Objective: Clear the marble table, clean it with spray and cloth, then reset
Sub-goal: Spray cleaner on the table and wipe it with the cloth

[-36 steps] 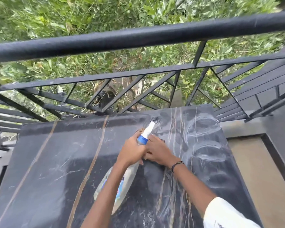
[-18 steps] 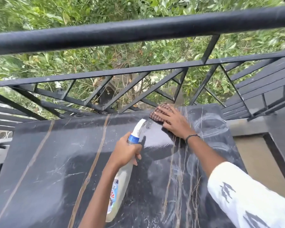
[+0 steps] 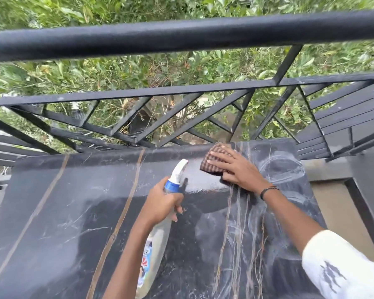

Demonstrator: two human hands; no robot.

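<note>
Wiping the sprayed tabletop (image 3: pixel 52 212) along its far edge.

Left hand (image 3: pixel 160 203) wrapped around the spray bottle (image 3: pixel 160 234), nozzle aimed forward; right hand (image 3: pixel 235 169) flat, fingers straight, pressing the checked cloth (image 3: pixel 212 158) near the railing (image 3: pixel 181 89). Best done in overlapping strokes, working rightward over the dusty ring marks (image 3: pixel 281 169), keeping even pressure.

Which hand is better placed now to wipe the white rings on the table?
The right hand. It already presses the cloth flat on the table, just beside the rings. The left hand is busy gripping the spray bottle and has no cloth.
</note>
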